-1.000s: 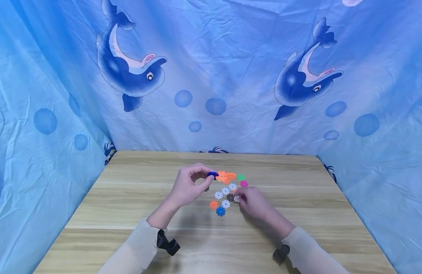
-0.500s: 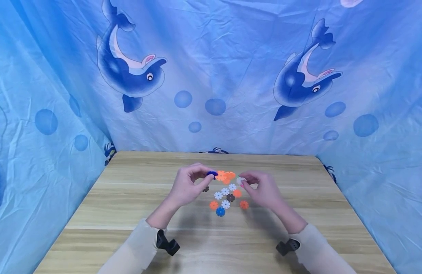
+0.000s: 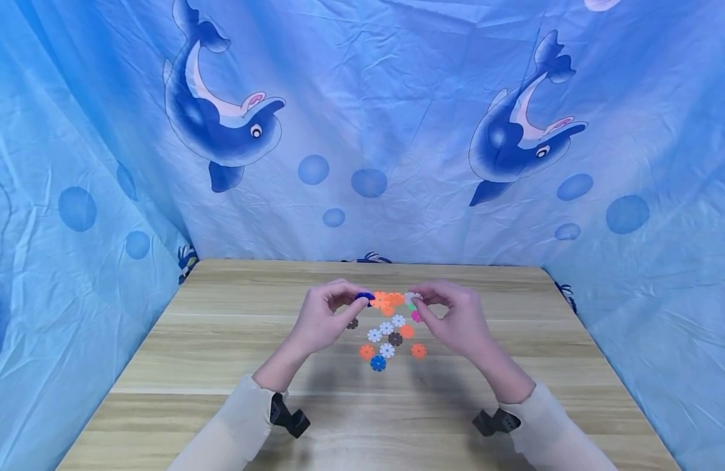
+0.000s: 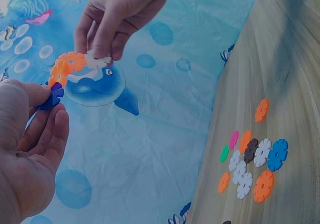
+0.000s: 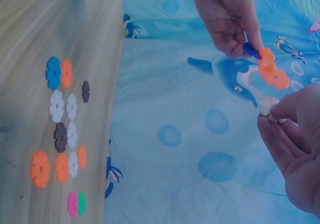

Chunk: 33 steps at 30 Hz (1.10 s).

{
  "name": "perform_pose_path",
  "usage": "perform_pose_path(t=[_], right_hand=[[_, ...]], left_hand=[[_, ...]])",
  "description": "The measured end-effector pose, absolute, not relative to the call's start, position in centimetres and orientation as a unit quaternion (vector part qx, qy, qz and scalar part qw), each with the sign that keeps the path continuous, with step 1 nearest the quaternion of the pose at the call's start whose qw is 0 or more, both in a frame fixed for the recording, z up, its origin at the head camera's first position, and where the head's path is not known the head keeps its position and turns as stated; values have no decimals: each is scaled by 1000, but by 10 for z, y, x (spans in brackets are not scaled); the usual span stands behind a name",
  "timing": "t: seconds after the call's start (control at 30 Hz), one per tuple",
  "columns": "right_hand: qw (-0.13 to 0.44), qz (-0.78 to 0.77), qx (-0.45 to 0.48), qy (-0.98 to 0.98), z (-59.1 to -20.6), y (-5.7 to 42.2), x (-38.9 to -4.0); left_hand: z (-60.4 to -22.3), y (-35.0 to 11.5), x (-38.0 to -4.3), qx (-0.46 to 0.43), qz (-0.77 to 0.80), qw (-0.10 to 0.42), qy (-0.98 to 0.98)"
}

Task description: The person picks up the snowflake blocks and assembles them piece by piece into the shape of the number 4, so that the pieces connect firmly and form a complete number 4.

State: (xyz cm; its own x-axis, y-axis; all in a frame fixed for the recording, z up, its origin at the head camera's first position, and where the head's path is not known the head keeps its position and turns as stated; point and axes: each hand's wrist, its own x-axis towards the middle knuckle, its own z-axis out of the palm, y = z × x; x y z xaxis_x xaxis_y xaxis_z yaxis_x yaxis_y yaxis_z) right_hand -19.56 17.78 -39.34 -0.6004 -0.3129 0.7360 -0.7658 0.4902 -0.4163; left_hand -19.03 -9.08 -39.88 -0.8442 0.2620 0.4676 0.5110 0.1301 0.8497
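Observation:
My left hand [image 3: 323,320] pinches a dark blue notched plastic disc [image 4: 52,96] between thumb and fingers. Joined to that disc is a short chain of orange notched discs [image 3: 381,300], held above the table and pointing right. Opposite it, my right hand [image 3: 456,319] pinches a white notched disc [image 5: 269,104] at thumb and fingertips. In the right wrist view a small gap shows between the white disc and the orange chain [image 5: 275,78]. Fingers partly cover both the white and the dark blue disc.
Loose notched discs lie on the wooden table [image 3: 221,366] under the hands: several white ones [image 3: 374,335], orange ones [image 3: 418,351], a blue one [image 3: 378,363], brown ones [image 3: 395,339], a pink one [image 5: 72,204] and a green one [image 5: 82,204]. A dolphin-print curtain [image 3: 368,131] surrounds the table.
My right hand has lifted the white disc off the pile and brought it up to the right of the orange chain. An orange disc it covered now shows. My left hand has barely moved.

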Motion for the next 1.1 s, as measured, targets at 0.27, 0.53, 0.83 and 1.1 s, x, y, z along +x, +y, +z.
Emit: perform_pose_path(t=[0.27,0.53,0.83,1.1], right_hand=[[287,437,319,-790,-388,174,-190],[300,493,323,-750,-387,174,-188],[314,456,354,-754,-390,175,-189],[332,434,376,-748,-391,175,-189]], left_hand=[[-398,-90,-190,-260,-607,101,-744],[-397,-90,-190,-251,-606,100,-748],[-398,-90,-191,-244,-611,102,-747],[-398,-90,-190,-242,-615,100,-744]])
